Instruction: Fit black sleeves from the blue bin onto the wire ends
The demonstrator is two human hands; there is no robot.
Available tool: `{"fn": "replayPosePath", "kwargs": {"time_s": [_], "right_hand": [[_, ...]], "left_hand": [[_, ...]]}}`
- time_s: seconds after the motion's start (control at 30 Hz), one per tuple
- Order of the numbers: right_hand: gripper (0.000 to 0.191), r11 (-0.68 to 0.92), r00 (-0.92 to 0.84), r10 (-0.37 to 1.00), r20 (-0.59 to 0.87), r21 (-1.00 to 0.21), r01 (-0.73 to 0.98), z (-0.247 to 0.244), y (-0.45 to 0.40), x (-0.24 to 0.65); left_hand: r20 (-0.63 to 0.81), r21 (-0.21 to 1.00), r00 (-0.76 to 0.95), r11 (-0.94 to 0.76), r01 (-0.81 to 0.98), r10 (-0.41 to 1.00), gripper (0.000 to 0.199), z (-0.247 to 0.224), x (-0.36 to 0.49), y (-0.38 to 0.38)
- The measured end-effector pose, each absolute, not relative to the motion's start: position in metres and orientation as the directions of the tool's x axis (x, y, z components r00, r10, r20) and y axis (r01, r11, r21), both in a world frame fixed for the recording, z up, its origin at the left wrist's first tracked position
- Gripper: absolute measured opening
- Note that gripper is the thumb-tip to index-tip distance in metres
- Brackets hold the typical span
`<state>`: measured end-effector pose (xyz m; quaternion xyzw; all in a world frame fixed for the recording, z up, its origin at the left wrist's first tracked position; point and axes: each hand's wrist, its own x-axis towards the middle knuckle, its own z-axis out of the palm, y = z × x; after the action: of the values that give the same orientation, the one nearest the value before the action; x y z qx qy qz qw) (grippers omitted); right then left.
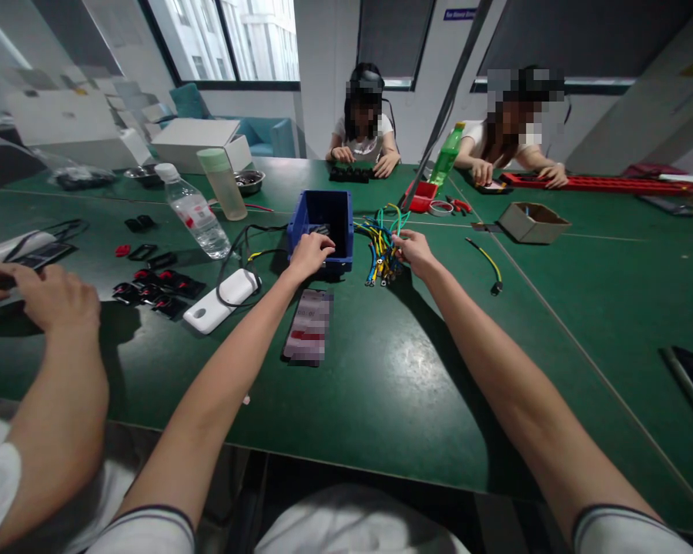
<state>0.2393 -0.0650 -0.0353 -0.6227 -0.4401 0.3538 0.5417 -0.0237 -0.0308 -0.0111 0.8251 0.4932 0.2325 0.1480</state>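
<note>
My left hand [312,255] reaches over the front edge of the blue bin [340,265], its fingers bent above dark small parts [319,229] inside; whether it pinches anything is too small to tell. To the right of the bin lies a bundle of yellow, green and blue cables [383,250] with ring ends. My right hand [413,250] is at the bundle's right side, fingertips closed on a green cable [399,223]. Below the bin a phone [308,327] lies face up. One yellow-green cable [488,260] with a black end lies apart on the right.
A white power bank [222,301], black-red parts [159,291] and a water bottle [193,211] are on the left, beside a neighbour's hands [58,296]. Across the table, two people work near a green bottle [447,156], red tray [421,197] and cardboard box [532,224].
</note>
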Motion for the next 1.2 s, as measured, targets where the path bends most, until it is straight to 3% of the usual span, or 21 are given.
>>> {"fn": "replayPosePath", "kwargs": {"time_s": [0.37,0.77,1.2], "right_hand": [[0.046,0.079,0.506,0.837,0.207,-0.962,0.262,-0.053,-0.080,0.226],[0.035,0.120,0.441,0.878,0.185,-0.978,0.170,-0.043,-0.129,0.224],[0.038,0.125,0.375,0.915,0.147,-0.989,0.083,-0.041,-0.188,0.229]], "left_hand": [[0.160,0.426,0.372,-0.404,0.810,0.914,0.028,-0.013,-0.024,-0.029],[0.172,0.435,0.419,-0.450,0.780,0.892,0.024,-0.011,-0.026,-0.030],[0.217,0.429,0.424,-0.476,0.768,0.880,0.023,-0.016,-0.026,-0.025]]}}
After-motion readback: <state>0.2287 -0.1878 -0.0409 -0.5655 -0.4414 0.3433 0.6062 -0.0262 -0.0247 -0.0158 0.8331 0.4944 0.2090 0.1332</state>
